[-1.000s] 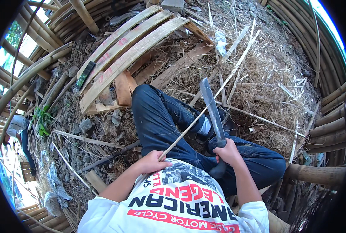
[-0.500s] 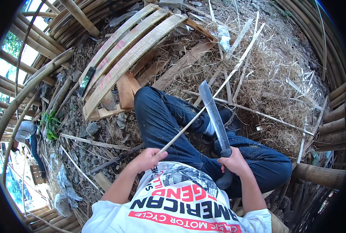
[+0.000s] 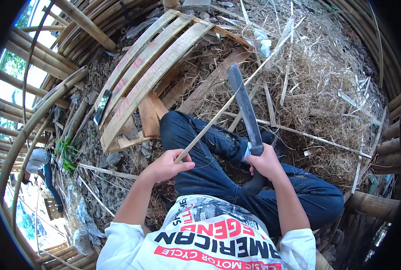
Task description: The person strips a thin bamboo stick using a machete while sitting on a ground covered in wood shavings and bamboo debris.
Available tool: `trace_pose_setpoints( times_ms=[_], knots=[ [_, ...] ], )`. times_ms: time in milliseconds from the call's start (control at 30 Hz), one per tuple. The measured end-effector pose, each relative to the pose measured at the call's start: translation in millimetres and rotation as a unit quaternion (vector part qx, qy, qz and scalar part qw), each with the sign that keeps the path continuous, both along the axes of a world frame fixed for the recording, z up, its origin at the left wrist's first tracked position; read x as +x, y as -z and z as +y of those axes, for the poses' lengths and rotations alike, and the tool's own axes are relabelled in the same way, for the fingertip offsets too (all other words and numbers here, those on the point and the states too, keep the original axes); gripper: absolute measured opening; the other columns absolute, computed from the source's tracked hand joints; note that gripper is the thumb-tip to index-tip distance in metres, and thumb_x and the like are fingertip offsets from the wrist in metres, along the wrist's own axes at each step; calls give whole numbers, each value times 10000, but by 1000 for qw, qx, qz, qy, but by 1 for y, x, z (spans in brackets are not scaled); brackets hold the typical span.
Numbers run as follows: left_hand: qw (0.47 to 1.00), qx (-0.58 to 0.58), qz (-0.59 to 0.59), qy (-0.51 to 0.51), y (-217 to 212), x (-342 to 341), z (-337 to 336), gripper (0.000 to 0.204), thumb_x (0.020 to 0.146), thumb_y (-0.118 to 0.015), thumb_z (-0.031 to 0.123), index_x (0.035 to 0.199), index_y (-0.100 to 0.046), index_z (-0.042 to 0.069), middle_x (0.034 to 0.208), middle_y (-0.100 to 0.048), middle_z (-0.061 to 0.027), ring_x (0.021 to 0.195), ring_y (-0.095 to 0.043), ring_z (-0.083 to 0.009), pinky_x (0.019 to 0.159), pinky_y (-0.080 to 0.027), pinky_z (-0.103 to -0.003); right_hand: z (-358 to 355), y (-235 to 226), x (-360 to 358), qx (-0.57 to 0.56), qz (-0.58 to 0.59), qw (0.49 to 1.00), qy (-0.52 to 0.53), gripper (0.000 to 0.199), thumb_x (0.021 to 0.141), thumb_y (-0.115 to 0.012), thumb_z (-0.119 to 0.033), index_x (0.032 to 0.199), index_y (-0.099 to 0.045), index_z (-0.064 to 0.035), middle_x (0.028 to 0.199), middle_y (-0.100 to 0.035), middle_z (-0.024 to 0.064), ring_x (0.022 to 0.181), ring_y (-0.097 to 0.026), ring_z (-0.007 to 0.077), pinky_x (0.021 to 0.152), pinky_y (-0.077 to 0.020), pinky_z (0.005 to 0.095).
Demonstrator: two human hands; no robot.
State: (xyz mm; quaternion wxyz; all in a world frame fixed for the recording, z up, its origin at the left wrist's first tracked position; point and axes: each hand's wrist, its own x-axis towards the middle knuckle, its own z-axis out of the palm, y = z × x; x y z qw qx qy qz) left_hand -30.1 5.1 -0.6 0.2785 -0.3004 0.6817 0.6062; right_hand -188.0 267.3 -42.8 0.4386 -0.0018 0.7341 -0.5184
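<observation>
My left hand [image 3: 168,166] is closed around the near end of a long, thin bamboo strip [image 3: 210,123], which slants away to the far right over my crossed legs. A machete [image 3: 247,110] with a dark blade and black handle is gripped in my right hand [image 3: 266,163]. Its blade points away from me and crosses the strip near the tip; whether the edge touches cannot be made out. The rounded butt of the handle [image 3: 253,185] sticks out below my fist, over my lap.
A slatted wooden pallet [image 3: 152,85] lies ahead on the left, with a phone [image 3: 102,107] on its edge. Fine shavings [image 3: 326,117] and loose strips cover the ground at right. Bamboo poles [image 3: 376,204] stand around, and another person [image 3: 40,166] bends over at far left.
Both hands have moved forward, away from my body. The machete has risen with my right hand, its blade now crossing the strip nearer the tip.
</observation>
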Motion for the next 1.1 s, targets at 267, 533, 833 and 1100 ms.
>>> trace_pose_setpoints(
  times_ms=[267,533,833,1100],
  knots=[
    [991,-110,5,74,-10,-14,2,300,798,-763,250,890,-568,41,609,-467,46,543,-409,-56,494,-336,-246,16,-5,11,-1,15,1000,10,180,743,-577,23,905,-505,55,632,-561,62,460,-579,166,421,-487,324],
    [985,-161,16,62,-26,-24,-5,295,814,-748,224,919,-544,38,616,-492,29,540,-432,-49,471,-331,-239,36,-24,9,3,-123,992,-15,218,770,-634,11,947,-508,35,654,-585,67,480,-601,152,428,-483,300],
    [986,-150,37,58,-17,-31,19,315,827,-742,232,913,-505,42,613,-436,36,537,-393,-50,471,-319,-234,-6,15,22,-284,-309,896,148,268,774,-675,-9,938,-465,-43,628,-518,41,461,-548,153,430,-461,304],
    [983,-176,23,46,-26,-31,5,292,813,-742,227,894,-524,51,629,-452,24,558,-415,-57,503,-341,-236,11,13,8,0,43,995,88,338,759,-662,2,1056,-512,62,606,-560,41,446,-535,114,402,-430,272]
  ],
)
